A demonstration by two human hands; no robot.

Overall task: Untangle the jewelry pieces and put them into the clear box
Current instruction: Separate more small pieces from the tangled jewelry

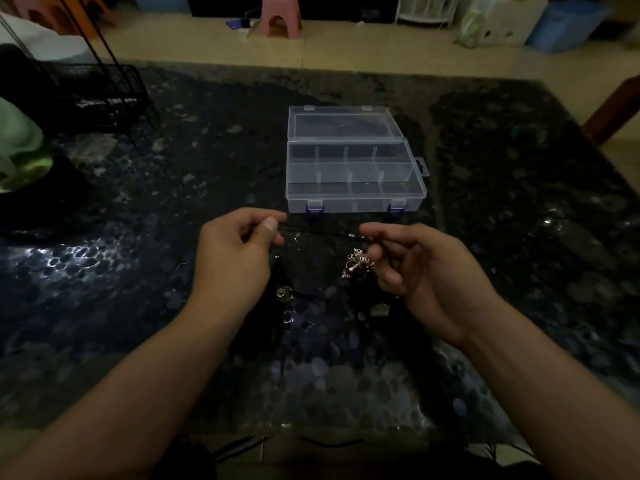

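Observation:
A clear plastic box (355,199) with several compartments lies open on the dark stone table, its lid tipped back. Just in front of it my left hand (239,251) pinches one end of a thin black cord (318,232). My right hand (415,268) pinches the other end near a small silver clasp. A silver cross pendant with a red stone (356,263) hangs beside my right fingers. More pieces lie on the table between my wrists: a small silver pendant (284,293), a bluish bead (288,317) and a dull metal charm (379,309). Their dark cords barely show against the tabletop.
A black wire rack (100,95) stands at the table's far left, with a green object (20,147) at the left edge. Beyond the table are a pink stool (278,15) and a blue bin (564,24) on the floor. A small green thing (526,133) lies far right.

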